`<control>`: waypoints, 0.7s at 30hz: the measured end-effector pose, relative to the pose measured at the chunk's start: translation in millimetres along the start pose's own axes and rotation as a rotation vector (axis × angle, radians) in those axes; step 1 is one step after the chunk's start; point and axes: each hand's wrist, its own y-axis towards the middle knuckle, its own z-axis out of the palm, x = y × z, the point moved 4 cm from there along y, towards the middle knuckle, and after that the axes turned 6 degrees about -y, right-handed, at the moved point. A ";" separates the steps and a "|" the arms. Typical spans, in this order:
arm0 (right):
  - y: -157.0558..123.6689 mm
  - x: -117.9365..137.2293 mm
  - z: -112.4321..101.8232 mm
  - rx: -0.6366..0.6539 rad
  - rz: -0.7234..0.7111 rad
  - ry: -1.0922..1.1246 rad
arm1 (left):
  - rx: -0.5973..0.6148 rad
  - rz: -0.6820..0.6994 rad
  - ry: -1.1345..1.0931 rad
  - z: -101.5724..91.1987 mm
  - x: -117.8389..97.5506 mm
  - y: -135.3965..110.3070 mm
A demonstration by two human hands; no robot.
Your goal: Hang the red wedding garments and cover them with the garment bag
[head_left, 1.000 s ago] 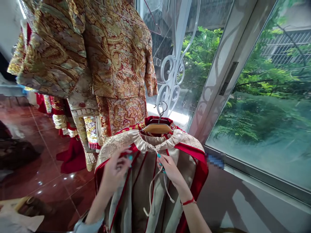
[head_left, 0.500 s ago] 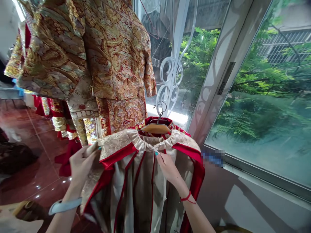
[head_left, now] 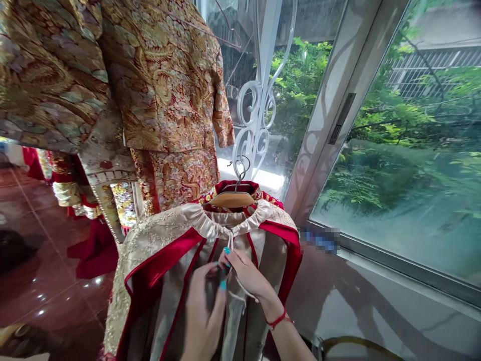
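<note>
A cream jacket [head_left: 150,238] with red trim and a gathered collar hangs on a wooden hanger [head_left: 233,200], its lining facing me. My right hand [head_left: 246,273] pinches the thin white drawstring [head_left: 230,240] just below the collar; the cord's loose part dangles under the fingers. Close beside it, my left hand [head_left: 203,311] is slightly blurred, thumb and forefinger apart, fingertips near the right hand's. Nothing shows clearly between the left fingers.
Gold and red embroidered garments [head_left: 169,90] hang at the left and behind. A white scrolled metal grille [head_left: 248,105] stands before the window [head_left: 394,200] on the right. More red clothing [head_left: 93,250] hangs low over the shiny floor [head_left: 33,230].
My left hand has let go of the jacket's left front edge and moved right, beside my right hand. My right hand has come slightly down and left with the drawstring. The view has shifted a little.
</note>
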 end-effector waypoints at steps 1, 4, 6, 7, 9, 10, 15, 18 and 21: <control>-2.9 2.6 -3.5 -0.025 -0.004 -0.035 | 0.027 -0.048 -0.059 18.1 3.1 -11.4; -12.2 9.0 -19.3 -0.127 -0.018 -0.193 | 0.112 -0.263 -0.273 49.4 15.2 -30.8; -15.0 13.1 -28.5 -0.126 -0.044 -0.194 | 0.206 -0.407 -0.358 55.1 20.7 -34.5; -14.5 14.7 -31.6 -0.097 -0.045 -0.142 | 0.261 -0.458 -0.381 56.1 21.4 -35.2; -9.3 16.6 -35.0 -0.007 0.002 0.055 | 0.361 -0.498 -0.391 58.0 17.9 -37.2; -5.0 16.8 -35.6 0.038 0.052 0.179 | 0.397 -0.508 -0.402 59.7 14.7 -39.5; 22.9 16.5 -40.3 0.038 0.249 0.540 | 0.416 -0.484 -0.365 60.7 -3.8 -57.5; 39.6 18.8 -43.4 -0.076 0.264 0.553 | 0.402 -0.398 -0.314 43.3 -16.4 -62.0; 56.5 25.7 -38.6 -0.139 0.259 0.579 | 0.348 -0.367 -0.269 19.5 -29.6 -63.5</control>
